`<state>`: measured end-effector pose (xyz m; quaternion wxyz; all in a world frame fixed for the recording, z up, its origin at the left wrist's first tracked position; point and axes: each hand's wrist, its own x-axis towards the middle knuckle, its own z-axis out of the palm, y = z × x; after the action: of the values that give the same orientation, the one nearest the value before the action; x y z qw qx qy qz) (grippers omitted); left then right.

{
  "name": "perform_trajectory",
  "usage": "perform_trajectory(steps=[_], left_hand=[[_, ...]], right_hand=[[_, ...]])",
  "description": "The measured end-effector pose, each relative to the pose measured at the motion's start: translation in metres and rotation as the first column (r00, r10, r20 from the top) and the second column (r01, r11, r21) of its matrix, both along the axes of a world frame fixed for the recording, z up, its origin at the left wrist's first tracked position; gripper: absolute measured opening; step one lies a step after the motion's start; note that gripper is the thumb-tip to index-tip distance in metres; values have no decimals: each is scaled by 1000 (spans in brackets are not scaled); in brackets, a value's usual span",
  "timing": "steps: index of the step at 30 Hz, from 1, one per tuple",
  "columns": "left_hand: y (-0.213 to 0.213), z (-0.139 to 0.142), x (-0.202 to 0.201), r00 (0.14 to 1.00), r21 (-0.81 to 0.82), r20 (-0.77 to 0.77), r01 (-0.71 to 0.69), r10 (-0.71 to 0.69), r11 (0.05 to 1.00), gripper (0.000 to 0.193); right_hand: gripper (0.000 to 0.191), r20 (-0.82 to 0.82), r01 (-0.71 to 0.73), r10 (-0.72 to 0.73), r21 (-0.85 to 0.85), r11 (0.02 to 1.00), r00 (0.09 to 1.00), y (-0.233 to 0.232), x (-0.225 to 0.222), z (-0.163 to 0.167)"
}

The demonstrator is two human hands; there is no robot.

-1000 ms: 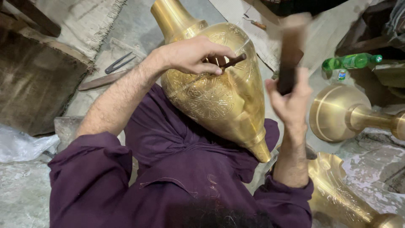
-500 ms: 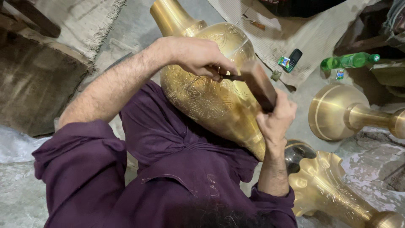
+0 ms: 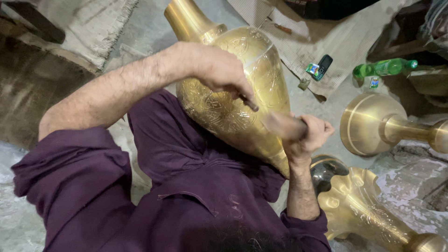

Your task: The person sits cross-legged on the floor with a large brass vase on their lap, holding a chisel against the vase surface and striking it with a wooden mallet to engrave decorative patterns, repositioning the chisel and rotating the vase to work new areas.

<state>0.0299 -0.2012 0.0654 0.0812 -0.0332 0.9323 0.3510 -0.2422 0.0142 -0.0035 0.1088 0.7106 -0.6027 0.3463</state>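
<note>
A large engraved brass vase (image 3: 254, 60) lies tilted across my lap, its neck pointing away from me. My left hand (image 3: 219, 70) presses down on its belly and pinches a thin metal chisel (image 3: 249, 104) whose tip touches the engraved surface. My right hand (image 3: 310, 135) is closed around a wooden hammer handle (image 3: 283, 126), blurred with motion, its end close to the chisel. My purple sleeves and clothing fill the lower part of the view.
A brass pedestal piece (image 3: 378, 123) lies at right, another fluted brass part (image 3: 359, 205) at lower right. A green plastic bottle (image 3: 382, 67), a dark phone (image 3: 324, 64) and a small packet rest on a cloth. A woven mat (image 3: 88, 23) lies upper left.
My right hand swung the hammer down from a raised position to the chisel. My left hand stayed on the vase holding the chisel.
</note>
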Motion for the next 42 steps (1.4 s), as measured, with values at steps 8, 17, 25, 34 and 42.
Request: perform_trajectory(steps=[8, 17, 25, 34, 42], left_hand=[[2, -15, 35, 856, 227, -406, -245, 321, 942, 47], [62, -65, 39, 312, 868, -231, -361, 921, 340, 30], [73, -67, 29, 205, 817, -152, -525, 967, 240, 46], [79, -80, 26, 159, 834, -228, -477, 961, 277, 47], [79, -81, 30, 194, 801, -265, -500, 944, 328, 45]], right_hand=[[29, 549, -15, -91, 185, 983, 831, -9, -10, -1], [67, 727, -232, -122, 366, 901, 675, -17, -39, 55], [44, 244, -188, 51, 578, 794, 968, -69, -44, 85], [61, -325, -354, 513, 439, 826, 794, -130, -2, 181], [45, -518, -325, 488, 376, 868, 703, -151, 42, 217]])
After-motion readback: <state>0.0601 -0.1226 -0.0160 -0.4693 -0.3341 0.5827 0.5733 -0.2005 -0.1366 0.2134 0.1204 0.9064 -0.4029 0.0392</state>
